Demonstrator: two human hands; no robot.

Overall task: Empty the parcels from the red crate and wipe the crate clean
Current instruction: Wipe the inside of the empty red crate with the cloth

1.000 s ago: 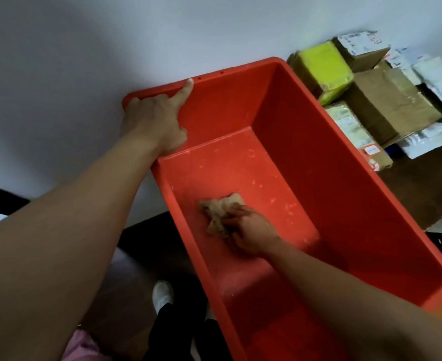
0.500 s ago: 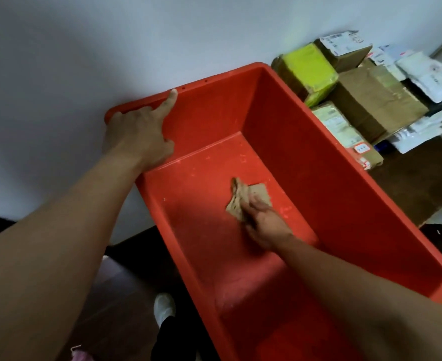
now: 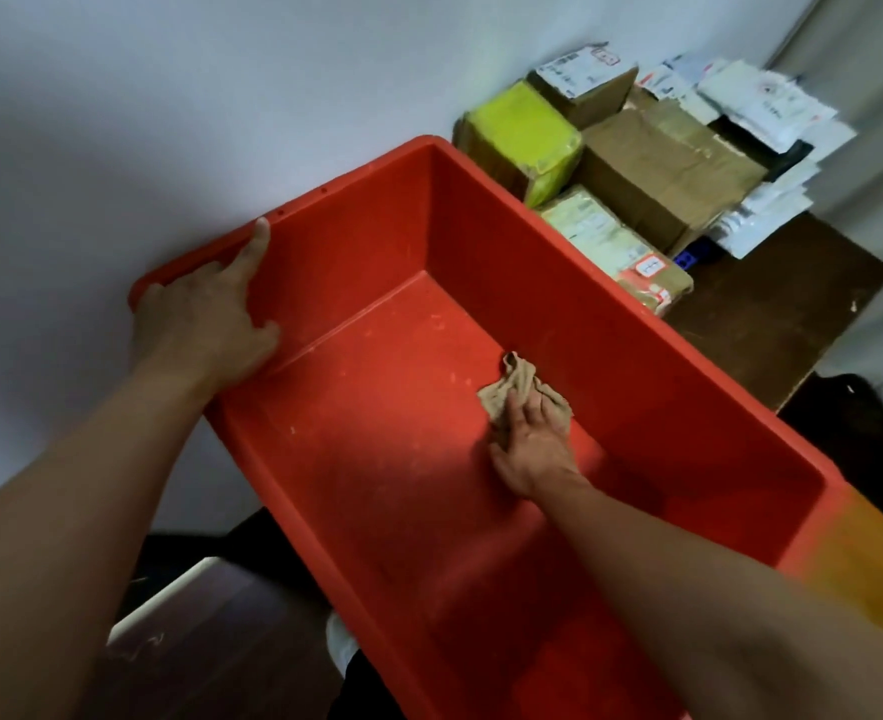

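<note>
Plainly, the left hand (image 3: 205, 324) grips the crate (image 3: 584, 324) at its far corner, left of centre: the index finger lies stretched along the rim, the thumb rests on the inner wall, and the other fingers (image 3: 158, 296) wrap over the edge, mostly hidden. At centre the right hand (image 3: 530, 444) presses a tan cloth (image 3: 512, 384) onto the crate floor near the right wall, its fingers (image 3: 514, 415) fairly straight and slightly spread. Parcels (image 3: 662, 168) are piled on a dark surface (image 3: 772, 314) at upper right, just beside the crate: a yellow-green one, brown boxes, white mail bags. Their white labels and a red-edged tag carry writing too small to read
</note>
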